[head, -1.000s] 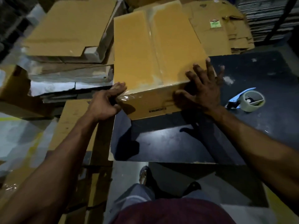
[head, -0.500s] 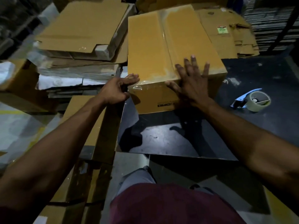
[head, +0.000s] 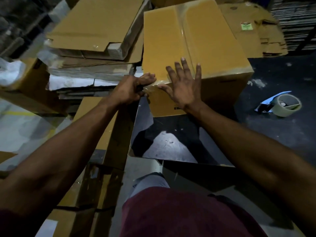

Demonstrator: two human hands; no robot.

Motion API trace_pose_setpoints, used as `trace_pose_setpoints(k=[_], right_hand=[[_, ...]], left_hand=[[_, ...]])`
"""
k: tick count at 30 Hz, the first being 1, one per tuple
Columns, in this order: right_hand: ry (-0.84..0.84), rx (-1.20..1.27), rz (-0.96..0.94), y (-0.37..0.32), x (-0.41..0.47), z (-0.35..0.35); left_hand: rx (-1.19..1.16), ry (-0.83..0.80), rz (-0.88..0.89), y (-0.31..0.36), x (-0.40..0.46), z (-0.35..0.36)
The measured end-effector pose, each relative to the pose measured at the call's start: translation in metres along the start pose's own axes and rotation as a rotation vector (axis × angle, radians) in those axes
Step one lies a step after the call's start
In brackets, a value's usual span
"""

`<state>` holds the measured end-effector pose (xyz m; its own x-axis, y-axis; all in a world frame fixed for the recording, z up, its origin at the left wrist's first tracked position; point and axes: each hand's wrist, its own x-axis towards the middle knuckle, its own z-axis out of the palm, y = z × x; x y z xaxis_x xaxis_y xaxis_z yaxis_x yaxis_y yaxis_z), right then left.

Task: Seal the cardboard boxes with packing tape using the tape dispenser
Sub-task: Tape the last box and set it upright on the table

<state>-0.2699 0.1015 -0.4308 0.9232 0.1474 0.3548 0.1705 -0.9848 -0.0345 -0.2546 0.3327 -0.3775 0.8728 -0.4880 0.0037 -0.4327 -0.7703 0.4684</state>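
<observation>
A closed cardboard box (head: 213,38) stands on the dark table (head: 282,134), with clear tape along its centre seam and across its near top edge. My right hand (head: 185,86) lies flat with spread fingers on the near edge of the box top, the thumb over the taped edge. My left hand (head: 131,89) is at the box's near left corner, thumb and fingers pressing the tape end there. The tape dispenser (head: 280,105), blue-handled with a pale roll, lies on the table to the right, well apart from both hands.
Flattened cardboard sheets (head: 95,31) are stacked left of the box, and more flat cartons (head: 253,31) lie behind it at the right. Further boxes (head: 95,134) stand below the table's left edge. My legs show at the bottom.
My right hand has slid left along the near edge of the box top toward my left hand. The left hand stays at the corner. The view has shifted left.
</observation>
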Motion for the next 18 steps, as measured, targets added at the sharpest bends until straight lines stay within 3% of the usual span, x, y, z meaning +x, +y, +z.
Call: trace_pose_setpoints(k=[5, 8, 10, 14, 18], right_hand=[[-0.013, -0.075, -0.158, 0.018, -0.01, 0.01], [-0.082, 0.108, 0.002, 0.002, -0.002, -0.007], [-0.102, 0.105, 0.065, -0.016, 0.003, -0.01], [-0.09, 0.024, 0.087, -0.027, 0.001, 0.004], [-0.014, 0.0, -0.018, -0.013, -0.005, 0.014]], left_hand=[[0.061, 0.031, 0.061, -0.007, 0.002, 0.005], [0.086, 0.028, 0.075, -0.011, 0.004, 0.006], [0.096, 0.037, 0.112, -0.014, 0.004, 0.008], [0.053, 0.068, 0.133, -0.017, 0.003, 0.011], [0.065, 0.053, 0.141, -0.019, 0.004, 0.007]])
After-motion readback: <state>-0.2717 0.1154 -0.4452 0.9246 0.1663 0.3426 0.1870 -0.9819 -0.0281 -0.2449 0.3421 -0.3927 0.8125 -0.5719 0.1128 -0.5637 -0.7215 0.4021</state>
